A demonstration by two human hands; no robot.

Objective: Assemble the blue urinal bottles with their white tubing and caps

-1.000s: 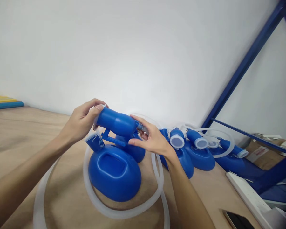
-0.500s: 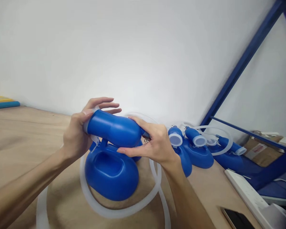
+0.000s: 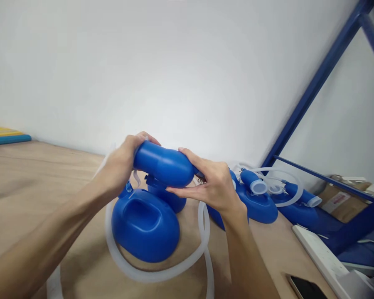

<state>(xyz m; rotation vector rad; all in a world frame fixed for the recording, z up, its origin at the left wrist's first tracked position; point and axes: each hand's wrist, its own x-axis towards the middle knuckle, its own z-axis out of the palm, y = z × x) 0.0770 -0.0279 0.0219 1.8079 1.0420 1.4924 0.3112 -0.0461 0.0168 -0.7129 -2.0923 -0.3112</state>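
Note:
A blue plastic urinal funnel point(image 3: 166, 165), tube-shaped with a rounded right end, is held level between both hands. My left hand point(image 3: 124, 155) wraps its left, open end, over a pale cap that is mostly hidden. At the rounded end, my right hand point(image 3: 210, 176) grips with thumb below and fingers above; a small metal clip shows by its palm. Below and in front lies a blue urinal bottle point(image 3: 158, 245) with a recessed handle, and another blue bottle point(image 3: 171, 200) sits partly hidden behind it. A translucent white hose point(image 3: 152, 277) curls around the front bottle.
Several blue urinals point(image 3: 262, 207) with capped funnels and hoses lie to the right. Beyond them are a blue metal frame point(image 3: 314, 83) and a cardboard box point(image 3: 339, 201). A phone point(image 3: 307, 287) and a white power strip point(image 3: 318, 253) lie front right; yellow-and-blue items point(image 3: 8, 136) lie far left.
Both hands have moved right with the funnel. My left fingers, stretched out past the end before, now curl over it. The front bottle stays almost in place.

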